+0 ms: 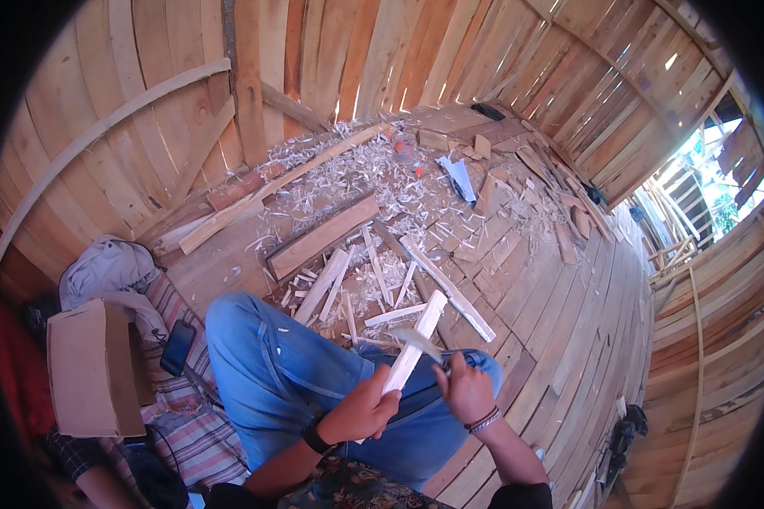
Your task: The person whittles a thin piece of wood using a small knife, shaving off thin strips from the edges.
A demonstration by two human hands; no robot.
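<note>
My left hand (367, 409) is closed round the lower part of a pale wooden stick (412, 356), which slants up and away over my lap. In my right hand (467, 388) is a knife (421, 343), its handle mostly hidden in the fist. The blade lies across the stick's upper half and appears to touch it. Beyond my knees, several split sticks (318, 287) and a longer pale strip (450, 290) lie on the floorboards among curled shavings. A thick reddish wood block (324, 236) rests behind them.
A cardboard box (93, 369), a phone (178, 348) and a grey cloth (106, 267) are on a striped mat to my left. A checked sleeve (76, 450) with a bare arm shows at lower left. A long plank (289, 182) lies near the board wall.
</note>
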